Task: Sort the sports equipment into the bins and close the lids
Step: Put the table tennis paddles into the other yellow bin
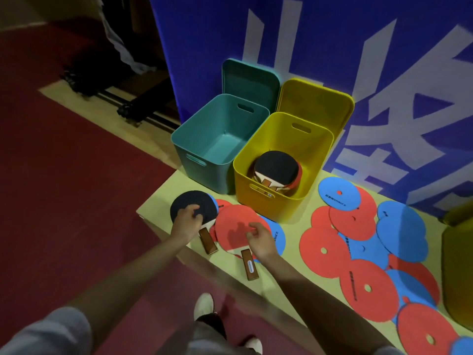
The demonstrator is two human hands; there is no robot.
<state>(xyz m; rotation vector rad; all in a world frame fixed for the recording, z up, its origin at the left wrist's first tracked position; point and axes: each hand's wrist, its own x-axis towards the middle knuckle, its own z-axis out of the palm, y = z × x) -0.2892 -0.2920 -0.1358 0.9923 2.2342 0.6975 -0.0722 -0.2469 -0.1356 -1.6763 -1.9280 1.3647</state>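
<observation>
Blue banner at the back is the biggest thing going, and both lids lean on it: teal lid and yellow lid, parked upright behind their bins so the tops stay open for loading. On the pale desk, the teal bin on the left looks empty, while the yellow bin right beside it already has a few paddles stacked inside. So I'd guess paddles go yellow and the flat discs spread over the right side go teal.

Near the left edge two more paddles lie flat on some discs, handles pointing at the person. Left hand sits on the black paddle, fingers curled over the blade's near edge, handle poking out below the grip. Right hand hangs over the red paddle, fingers loosely curled; can't tell if it's actually pinching the blade. Its handle lies just left of the wrist.
</observation>
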